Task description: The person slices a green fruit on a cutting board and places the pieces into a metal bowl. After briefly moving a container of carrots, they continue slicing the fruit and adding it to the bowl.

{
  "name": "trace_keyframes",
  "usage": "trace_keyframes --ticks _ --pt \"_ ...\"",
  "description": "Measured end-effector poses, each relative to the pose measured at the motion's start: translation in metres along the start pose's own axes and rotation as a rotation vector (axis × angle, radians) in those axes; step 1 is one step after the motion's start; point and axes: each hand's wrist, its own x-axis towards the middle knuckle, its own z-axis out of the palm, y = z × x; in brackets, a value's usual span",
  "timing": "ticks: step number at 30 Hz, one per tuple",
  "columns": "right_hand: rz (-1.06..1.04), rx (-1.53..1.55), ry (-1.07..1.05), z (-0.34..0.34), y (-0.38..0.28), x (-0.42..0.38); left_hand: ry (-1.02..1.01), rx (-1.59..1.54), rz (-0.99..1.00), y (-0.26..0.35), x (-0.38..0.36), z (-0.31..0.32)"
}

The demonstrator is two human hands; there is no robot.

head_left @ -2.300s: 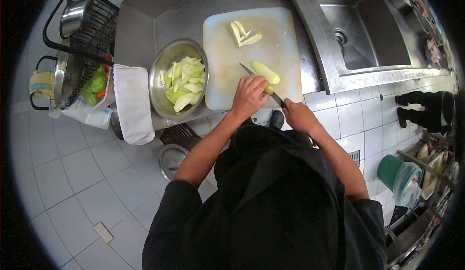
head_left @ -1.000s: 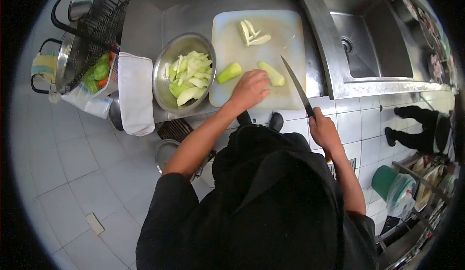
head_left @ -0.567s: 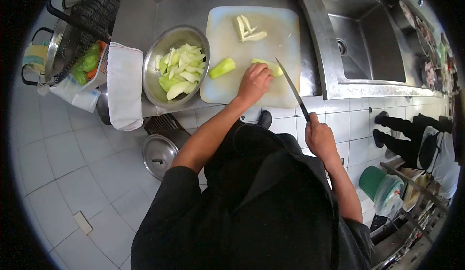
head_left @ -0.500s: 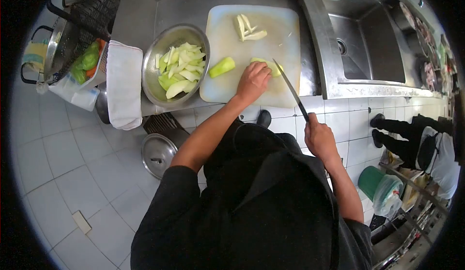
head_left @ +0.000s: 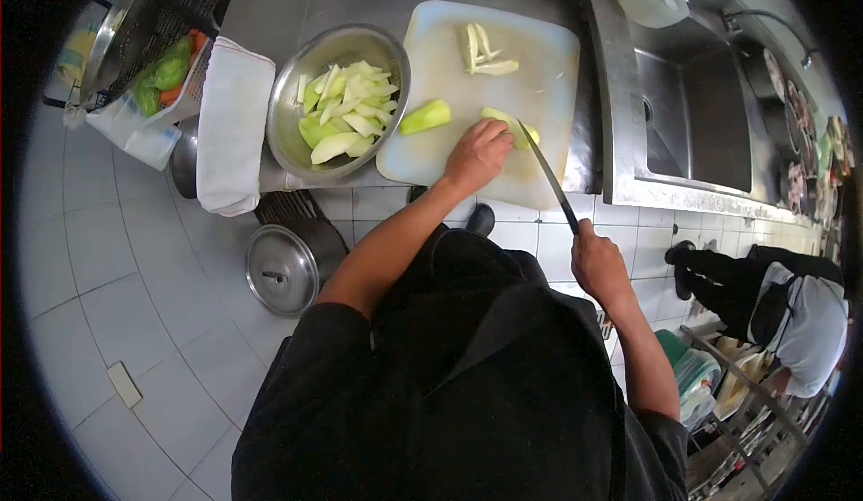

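On the white cutting board (head_left: 449, 61), my left hand (head_left: 480, 152) presses its bent fingers on a pale green vegetable (head_left: 501, 119). My right hand (head_left: 600, 260) is wrapped round the handle of a long knife (head_left: 555, 185), whose tip lies over the right part of that vegetable. Another green piece (head_left: 425, 116) rests to the left of my left hand. Several pale strips (head_left: 490, 67) lie near the top of the board. Left of the board, a metal bowl (head_left: 286, 110) holds many cut green pieces (head_left: 351, 106).
A folded white cloth (head_left: 234, 128) lies left of the bowl, beside a basket with green and orange vegetables (head_left: 168, 74). A steel sink (head_left: 692, 115) is at the right. A lidded pot (head_left: 283, 270) stands below the counter. Another person (head_left: 800, 321) is at the far right.
The view has shifted, so the board and bowl appear turned slightly. Both hands keep their holds, with the knife still over the vegetable. The other person's posture has changed a little.
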Motion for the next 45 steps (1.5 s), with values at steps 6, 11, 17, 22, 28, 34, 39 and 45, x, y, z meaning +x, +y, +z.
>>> trace_keyframes --ticks 6,11,17,22,28,34,39,45 --pt "-0.015 -0.009 -0.029 0.029 0.009 0.030 -0.038 -0.007 0.002 0.001 0.000 -0.001" --pt "-0.073 0.055 0.047 0.032 0.004 0.071 -0.023 -0.002 0.037 -0.004 0.004 0.002" --pt "-0.063 0.088 0.102 0.011 -0.020 0.048 0.162 -0.017 -0.093 -0.002 0.005 -0.003" --pt "-0.028 0.044 0.032 0.020 -0.017 0.039 0.166 -0.015 -0.098 -0.013 0.013 -0.004" --pt "-0.002 0.037 -0.039 0.025 -0.014 0.043 0.136 0.000 -0.067 -0.018 0.011 0.000" --pt "-0.023 0.034 -0.056 0.040 -0.011 0.060 0.120 0.011 -0.130 -0.015 0.003 0.005" --pt "-0.089 0.084 0.015 0.042 0.000 0.091 0.097 0.014 -0.131 -0.022 0.011 0.002" --pt "0.080 0.479 0.024 0.008 -0.011 0.053 -0.232 0.057 -0.193 -0.026 0.027 -0.019"
